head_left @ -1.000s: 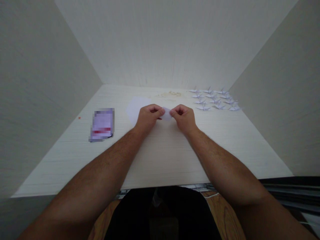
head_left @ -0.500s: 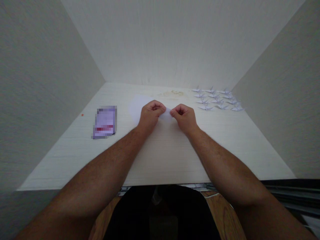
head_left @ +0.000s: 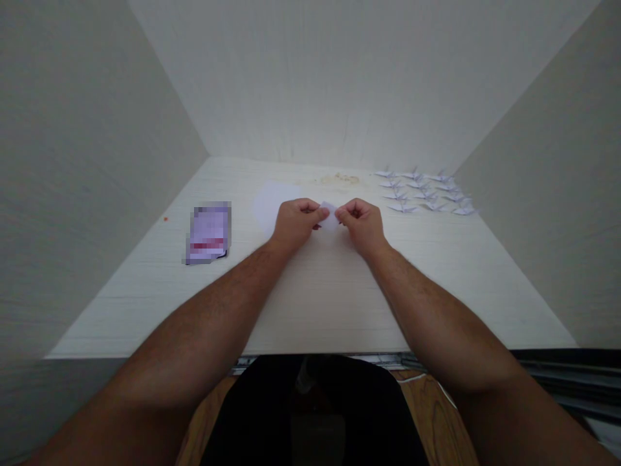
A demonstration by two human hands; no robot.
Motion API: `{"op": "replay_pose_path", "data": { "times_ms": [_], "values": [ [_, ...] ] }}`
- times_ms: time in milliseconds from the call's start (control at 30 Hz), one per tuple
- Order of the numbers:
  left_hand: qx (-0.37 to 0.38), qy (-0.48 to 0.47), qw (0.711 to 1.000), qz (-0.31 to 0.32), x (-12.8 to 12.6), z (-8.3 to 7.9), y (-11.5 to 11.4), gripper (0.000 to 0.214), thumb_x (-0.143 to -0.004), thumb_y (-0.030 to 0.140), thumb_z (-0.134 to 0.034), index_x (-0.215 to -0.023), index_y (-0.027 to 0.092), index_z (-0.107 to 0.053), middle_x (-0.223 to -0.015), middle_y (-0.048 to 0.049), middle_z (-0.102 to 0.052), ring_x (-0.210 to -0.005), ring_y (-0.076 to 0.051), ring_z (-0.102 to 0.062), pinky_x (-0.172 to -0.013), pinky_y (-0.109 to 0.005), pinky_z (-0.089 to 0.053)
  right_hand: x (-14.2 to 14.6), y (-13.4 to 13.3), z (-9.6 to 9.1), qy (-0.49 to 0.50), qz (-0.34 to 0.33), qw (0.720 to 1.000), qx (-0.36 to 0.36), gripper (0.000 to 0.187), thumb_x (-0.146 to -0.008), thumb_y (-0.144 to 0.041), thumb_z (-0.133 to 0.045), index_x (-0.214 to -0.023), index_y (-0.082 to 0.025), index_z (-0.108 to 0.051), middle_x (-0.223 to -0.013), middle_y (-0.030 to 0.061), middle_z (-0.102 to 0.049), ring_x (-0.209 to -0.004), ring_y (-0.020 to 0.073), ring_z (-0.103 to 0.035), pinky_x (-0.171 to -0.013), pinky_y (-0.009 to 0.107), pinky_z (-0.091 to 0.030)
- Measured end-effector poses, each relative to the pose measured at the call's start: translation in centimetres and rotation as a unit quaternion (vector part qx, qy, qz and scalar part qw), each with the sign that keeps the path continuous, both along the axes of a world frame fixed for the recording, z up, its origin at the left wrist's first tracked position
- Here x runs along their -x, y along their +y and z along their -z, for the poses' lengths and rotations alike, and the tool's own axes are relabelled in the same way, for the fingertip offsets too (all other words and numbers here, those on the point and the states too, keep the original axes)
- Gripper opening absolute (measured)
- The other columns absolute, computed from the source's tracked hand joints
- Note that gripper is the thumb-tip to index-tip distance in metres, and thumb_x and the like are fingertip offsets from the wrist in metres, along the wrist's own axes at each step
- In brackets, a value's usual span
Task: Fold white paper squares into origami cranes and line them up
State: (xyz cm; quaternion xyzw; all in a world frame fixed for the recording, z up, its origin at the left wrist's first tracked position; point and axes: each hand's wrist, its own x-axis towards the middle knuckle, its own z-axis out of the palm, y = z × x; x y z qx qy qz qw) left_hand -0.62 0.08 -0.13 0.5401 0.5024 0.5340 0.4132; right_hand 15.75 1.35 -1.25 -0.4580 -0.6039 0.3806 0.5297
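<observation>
Pinching a small piece of white paper (head_left: 330, 220) over the middle of the desk (head_left: 315, 304), we keep our left hand (head_left: 295, 223) with its grip closed on the left edge and our right hand (head_left: 363, 225) with its grip closed at the right edge. White paper cranes (head_left: 425, 195) stand in rows far right. Left lies a purple, red-banded packet (head_left: 209, 228), its lettering too pixelated to read.

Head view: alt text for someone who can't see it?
Left hand and right hand hold a small white paper piece between them over a white table. Folded white paper cranes sit in rows at back right; a pixelated purple rectangle lies left.
</observation>
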Motion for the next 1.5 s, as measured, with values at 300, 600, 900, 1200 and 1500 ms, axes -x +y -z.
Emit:
{"op": "replay_pose_path", "data": {
  "times_ms": [300,600,900,1200,1500],
  "values": [
    [0.014,0.012,1.0,-0.009,-0.1,0.0,0.3,0.019,-0.066,0.029,-0.082,-0.067,0.015,-0.07,-0.059,-0.002,-0.066,-0.049,-0.011,-0.057,-0.047,-0.023,-0.045,0.0,0.5,0.3,0.021,0.004,0.999,0.035,0.016,-0.071,-0.031,-0.071,-0.066,-0.019,-0.06,-0.059,-0.0031,-0.059,-0.056,0.0107,-0.05,-0.055,0.026,-0.039],
    [0.02,0.078,0.996,0.043,-0.1,-0.3,-0.4,0.027,-0.079,0.036,-0.071,-0.065,0.014,-0.068,-0.059,-0.004,-0.067,-0.051,-0.009,-0.055,-0.051,-0.021,-0.043,-0.2,1.4,0.8,0.092,0.0,0.995,0.039,0.017,-0.068,-0.031,-0.073,-0.064,-0.02,-0.061,-0.059,-0.0038,-0.059,-0.057,0.0104,-0.052,-0.057,0.026,-0.042],
    [-0.001,0.157,0.988,0.001,-0.2,0.0,-0.2,0.036,-0.082,0.045,-0.066,-0.062,0.015,-0.067,-0.056,-0.0034,-0.065,-0.048,-0.009,-0.051,-0.049,-0.021,-0.037,-0.1,1.7,1.1,0.149,-0.006,0.987,0.062,0.016,-0.066,-0.028,-0.074,-0.062,-0.02,-0.06,-0.058,-0.0045,-0.058,-0.056,0.0096,-0.051,-0.057,0.026,-0.041],
    [0.011,0.144,0.988,0.046,-0.5,0.0,-0.3,0.03,-0.078,0.039,-0.068,-0.061,0.015,-0.065,-0.053,-0.0013,-0.06,-0.046,-0.008,-0.047,-0.046,-0.022,-0.033,-0.2,1.9,1.2,0.179,-0.026,0.981,0.064,0.016,-0.066,-0.025,-0.076,-0.062,-0.019,-0.061,-0.059,-0.0039,-0.059,-0.055,0.0091,-0.052,-0.058,0.026,-0.042],
    [-0.033,0.115,0.993,-0.012,-0.7,0.6,0.5,0.034,-0.071,0.043,-0.078,-0.066,0.019,-0.055,-0.055,0.0051,-0.05,-0.052,-0.008,-0.04,-0.048,-0.021,-0.03,-0.2,2.1,1.1,0.2,-0.025,0.976,0.076,0.021,-0.069,-0.025,-0.076,-0.064,-0.021,-0.056,-0.061,-0.0047,-0.056,-0.057,0.0088,-0.051,-0.057,0.025,-0.043]
  ]
}}
